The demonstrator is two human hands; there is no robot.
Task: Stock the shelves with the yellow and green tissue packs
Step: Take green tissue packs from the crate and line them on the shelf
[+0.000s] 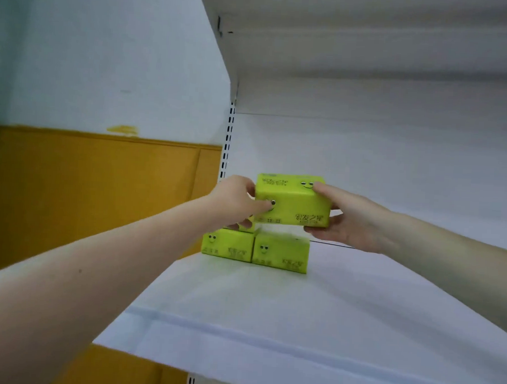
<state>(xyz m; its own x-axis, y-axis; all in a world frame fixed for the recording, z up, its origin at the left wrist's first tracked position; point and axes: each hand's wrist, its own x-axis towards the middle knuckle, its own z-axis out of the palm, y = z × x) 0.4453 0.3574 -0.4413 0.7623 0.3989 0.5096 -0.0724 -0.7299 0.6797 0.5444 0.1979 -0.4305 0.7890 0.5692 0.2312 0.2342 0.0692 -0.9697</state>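
I judged this to be the placing step, with a second tier going onto the row. My left hand (237, 202) sat at 9 o'clock of the held pack (293, 202). Its grip was curled round the pack's left end, fingertips on the front face. Beneath that hand a sliver of another pack showed, but I could not tell how it sat.

The held pack, yellow-green, hung level just above the left shelved pack (227, 244) and the right shelved pack (281, 253). These two stood touching side by side at the back of the shelf (269, 310), at its 6 o'clock.

My right hand (353, 220), at 3 o'clock, had its grip clamped on the right end, thumb over the top and fingers under the base.

The next move, as I saw it, called for lowering the pack squarely onto the right shelved pack, edges flush, before easing both grips off.
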